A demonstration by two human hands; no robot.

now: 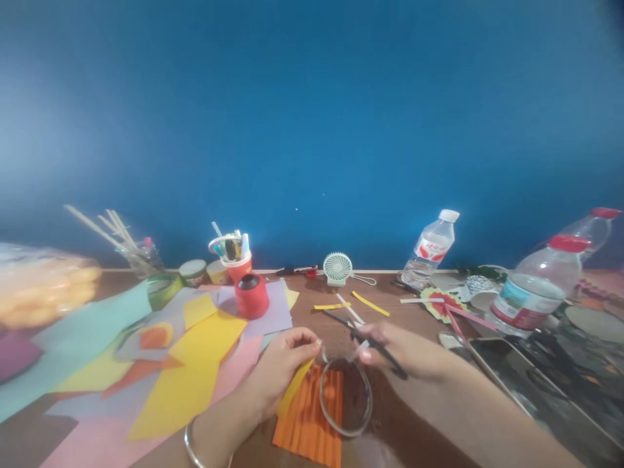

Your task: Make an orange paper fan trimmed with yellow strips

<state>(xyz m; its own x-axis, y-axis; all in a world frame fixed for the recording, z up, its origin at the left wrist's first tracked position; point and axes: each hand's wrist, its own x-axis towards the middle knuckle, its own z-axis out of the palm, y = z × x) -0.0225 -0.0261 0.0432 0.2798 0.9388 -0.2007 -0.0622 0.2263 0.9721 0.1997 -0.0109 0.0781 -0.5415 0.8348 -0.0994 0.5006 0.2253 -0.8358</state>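
Observation:
My left hand (pixel 283 364) is closed in a pinch, with a yellow paper piece (pixel 296 388) hanging from it and a whitish bit of tape at its fingertips. My right hand (pixel 397 348) is closed around black scissors (pixel 390 359), their blades pointing up and left. A roll of clear tape (pixel 369 406) hangs between both hands, its upper edge near the right fingers; which fingers bear it I cannot tell. Beneath it lies a pleated orange paper (pixel 307 435) on the brown table (pixel 302 312).
Coloured paper sheets (pixel 180 377) spread over the left side, with a red spool (pixel 252 297) and a cup of pens (pixel 236 263) behind. Yellow strips (pixel 370 303) and a small fan (pixel 337 268) lie ahead. Bottles (pixel 431 250) and a dark tray (pixel 550 390) occupy the right.

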